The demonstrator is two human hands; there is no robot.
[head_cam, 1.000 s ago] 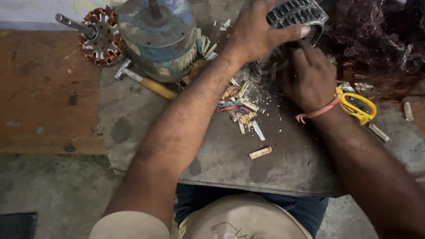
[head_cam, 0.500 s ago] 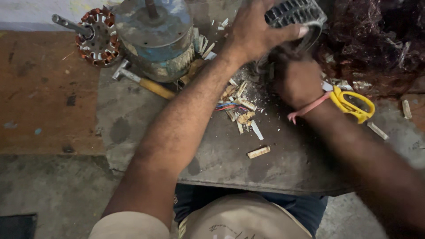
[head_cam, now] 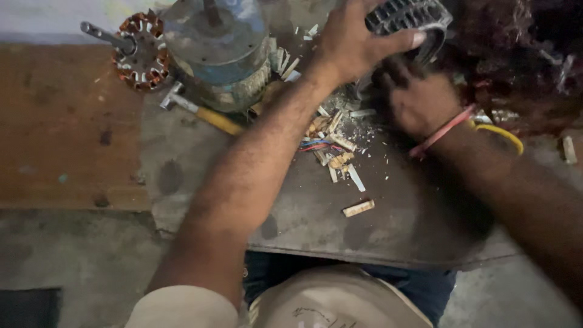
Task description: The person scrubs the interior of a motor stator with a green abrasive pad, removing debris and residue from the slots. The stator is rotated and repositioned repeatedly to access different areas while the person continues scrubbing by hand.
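My left hand [head_cam: 355, 45] grips the ribbed grey motor stator [head_cam: 408, 17] at the top of the view, fingers spread over its rim. My right hand [head_cam: 419, 100], blurred, is pressed against the stator's lower side with its fingers curled; whether it holds anything is hidden. A pink band circles that wrist. Both work over a dark grey metal slab [head_cam: 303, 206], littered with pale insulation scraps [head_cam: 340, 143] and bits of red and blue wire.
A blue-grey motor housing [head_cam: 218, 48] stands at the top, a copper-wound rotor on a shaft [head_cam: 136, 42] to its left, a yellow-handled hammer [head_cam: 200, 112] beneath. Yellow-handled scissors [head_cam: 501, 130] lie under my right forearm. A wooden board [head_cam: 61, 127] sits at left.
My right hand has slid up and left, closer under the stator, and now covers most of the yellow scissors. My left hand keeps its grip.
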